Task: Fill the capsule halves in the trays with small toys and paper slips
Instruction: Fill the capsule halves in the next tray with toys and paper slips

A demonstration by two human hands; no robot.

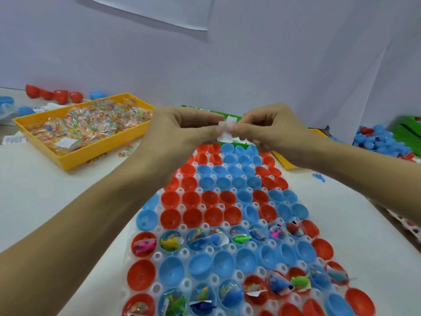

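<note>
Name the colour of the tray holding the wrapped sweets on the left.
Yellow: the tray shows best in the head view, the only one.

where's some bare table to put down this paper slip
Bare table lies between the yellow bin and the left forearm, and right of the capsule tray near the blue toy. The tray itself is crowded.
</note>
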